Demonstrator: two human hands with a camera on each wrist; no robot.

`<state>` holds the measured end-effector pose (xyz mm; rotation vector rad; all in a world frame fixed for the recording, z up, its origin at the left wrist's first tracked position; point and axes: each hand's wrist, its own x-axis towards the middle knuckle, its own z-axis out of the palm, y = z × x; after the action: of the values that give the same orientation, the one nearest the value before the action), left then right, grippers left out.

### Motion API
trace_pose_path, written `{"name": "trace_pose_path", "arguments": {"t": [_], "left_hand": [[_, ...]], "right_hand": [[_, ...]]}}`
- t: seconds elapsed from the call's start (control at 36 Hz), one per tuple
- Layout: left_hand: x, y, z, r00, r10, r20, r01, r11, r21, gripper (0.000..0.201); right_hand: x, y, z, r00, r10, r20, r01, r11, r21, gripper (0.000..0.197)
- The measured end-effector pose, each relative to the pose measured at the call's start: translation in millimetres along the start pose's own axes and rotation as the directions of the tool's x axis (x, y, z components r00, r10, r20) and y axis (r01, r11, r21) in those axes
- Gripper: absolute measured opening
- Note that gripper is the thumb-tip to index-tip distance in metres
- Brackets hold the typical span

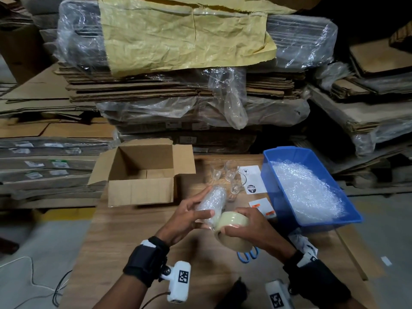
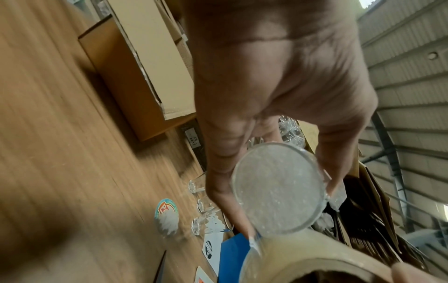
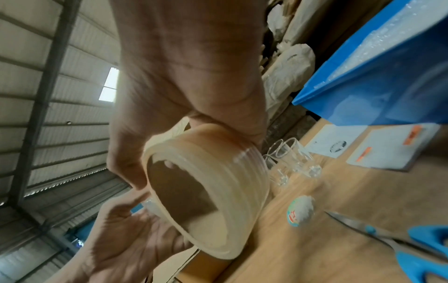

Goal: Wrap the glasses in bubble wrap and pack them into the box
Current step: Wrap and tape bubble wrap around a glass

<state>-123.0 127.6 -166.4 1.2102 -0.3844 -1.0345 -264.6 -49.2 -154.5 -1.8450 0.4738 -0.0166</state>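
My left hand (image 1: pixel 189 216) grips a glass wrapped in bubble wrap (image 1: pixel 213 202), held above the wooden table; the glass's round base (image 2: pixel 278 188) faces the left wrist camera. My right hand (image 1: pixel 243 225) holds a roll of clear packing tape (image 1: pixel 234 228) against the near end of the wrapped glass; the tape roll (image 3: pixel 208 191) fills the right wrist view. Several bare glasses (image 1: pixel 227 172) stand on the table behind my hands. The open cardboard box (image 1: pixel 142 175) sits to the left, empty as far as I can see.
A blue bin (image 1: pixel 287 210) of bubble wrap (image 1: pixel 305 190) stands on the right. Label sheets (image 1: pixel 253 179) lie beside the glasses. Blue-handled scissors (image 1: pixel 247 256) lie under my right hand. Stacks of flattened cardboard (image 1: pixel 178 90) rise behind the table.
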Motion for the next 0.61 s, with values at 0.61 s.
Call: {"name": "trace_pose_path", "arguments": {"t": [0.61], "left_hand": [[-5, 7, 8, 0.999, 0.010, -0.042, -0.019, 0.976, -0.218, 0.059]], "right_hand": [[-18, -33, -9, 0.990, -0.142, -0.020, 0.123, 0.769, 0.628, 0.011]]}}
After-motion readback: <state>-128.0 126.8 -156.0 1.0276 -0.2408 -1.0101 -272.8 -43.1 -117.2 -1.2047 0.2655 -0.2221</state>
